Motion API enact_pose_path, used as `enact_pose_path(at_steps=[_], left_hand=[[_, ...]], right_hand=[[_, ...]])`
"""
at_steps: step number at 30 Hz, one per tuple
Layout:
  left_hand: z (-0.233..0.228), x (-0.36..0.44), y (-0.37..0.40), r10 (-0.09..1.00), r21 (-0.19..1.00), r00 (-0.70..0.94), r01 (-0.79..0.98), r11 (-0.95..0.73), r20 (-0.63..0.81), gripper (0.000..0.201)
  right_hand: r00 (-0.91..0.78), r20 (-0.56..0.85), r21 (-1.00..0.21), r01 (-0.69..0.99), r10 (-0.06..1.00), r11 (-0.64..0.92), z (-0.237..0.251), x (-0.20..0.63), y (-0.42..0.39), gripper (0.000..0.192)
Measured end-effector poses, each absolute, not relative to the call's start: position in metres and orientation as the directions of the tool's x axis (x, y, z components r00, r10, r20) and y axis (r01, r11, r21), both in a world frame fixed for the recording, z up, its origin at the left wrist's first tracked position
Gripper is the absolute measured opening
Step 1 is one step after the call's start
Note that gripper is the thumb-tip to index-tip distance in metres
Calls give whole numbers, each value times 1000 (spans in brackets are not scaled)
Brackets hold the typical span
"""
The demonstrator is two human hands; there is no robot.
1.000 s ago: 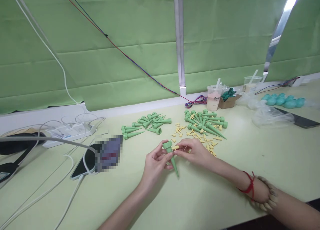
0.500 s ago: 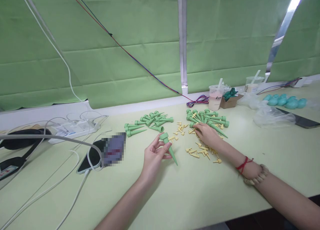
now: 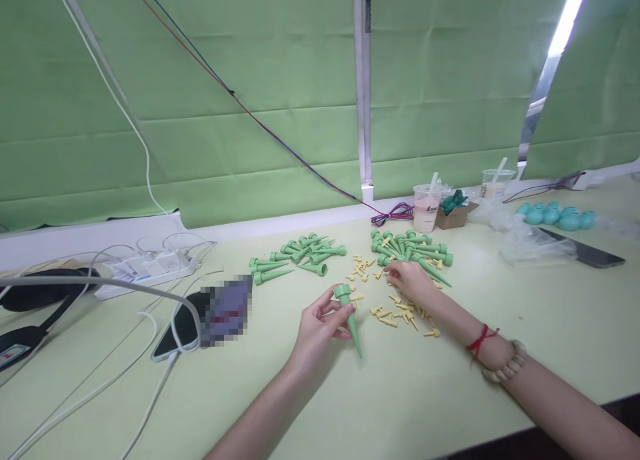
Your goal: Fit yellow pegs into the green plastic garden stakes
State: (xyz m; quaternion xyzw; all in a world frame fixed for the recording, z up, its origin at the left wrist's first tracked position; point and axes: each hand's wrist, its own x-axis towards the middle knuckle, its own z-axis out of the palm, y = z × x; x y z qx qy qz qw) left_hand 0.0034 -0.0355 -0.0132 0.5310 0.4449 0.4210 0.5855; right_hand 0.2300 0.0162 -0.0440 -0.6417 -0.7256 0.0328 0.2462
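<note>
My left hand [image 3: 323, 327] is closed around a green plastic watering spike [image 3: 355, 333], its wide capped end up and its tip slanting down to the right. A small yellow peg [image 3: 357, 299] shows right beside the spike, just below the cap; I cannot tell for sure whether it is fitted in. My right hand [image 3: 413, 283] reaches to the near edge of the right heap of green spikes [image 3: 427, 248], with thumb and fingers pinched together among loose yellow pegs [image 3: 407, 317]. What its fingertips hold, if anything, is hidden.
Another group of green spikes [image 3: 300, 253] lies behind my left hand. Left are a phone [image 3: 183, 327], white cables and a power strip [image 3: 150, 268]. Toward the back right stand a drink cup [image 3: 426, 210], a small box [image 3: 453, 217], plastic bags and teal bulbs [image 3: 557, 215].
My left hand has shifted slightly right and nearer with the spike, the yellow peg beside it moving along. My right hand has drawn slightly back from the green heap. The camera view has tilted.
</note>
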Motion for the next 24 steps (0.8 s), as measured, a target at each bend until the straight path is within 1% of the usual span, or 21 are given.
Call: enact_pose_path(at_steps=[3,6,9,11,13,15,16,17,20,24], left_hand=[[-13,3,-34,970,995,226,-33,96,-87,63],[-15,3,-34,967,993,237,-50,104,-89,57],[-17,2,-33,961,992,266,-71,103,-81,52],[-19,2,-33,958,991,279,-93,96,-67,51],[-21,1,-32,955,990,291,-112,89,-52,49],[-21,1,-31,954,989,297,-121,88,-49,49],[-22,1,-31,954,989,295,-121,91,-52,49],[-22,2,-31,955,988,293,-119,93,-55,49],[-23,2,-30,962,989,266,-117,89,-55,47],[-21,2,-31,979,994,205,-103,34,-12,52]], right_hand=[[-69,287,-397,899,955,184,-46,232,16,16],[-74,278,-414,890,958,189,-48,233,15,20],[-55,303,-425,886,951,186,-45,230,14,26],[-38,338,-482,851,940,208,-41,227,13,27],[-31,322,-638,731,946,241,-34,222,9,26],[-84,201,-840,498,976,216,-27,217,3,26],[-136,139,-909,376,981,181,-24,214,0,28],[-165,91,-950,282,982,136,-21,211,-3,31],[-173,40,-991,121,984,62,-17,202,-10,37],[-117,92,-996,-4,989,93,-19,194,-12,38]])
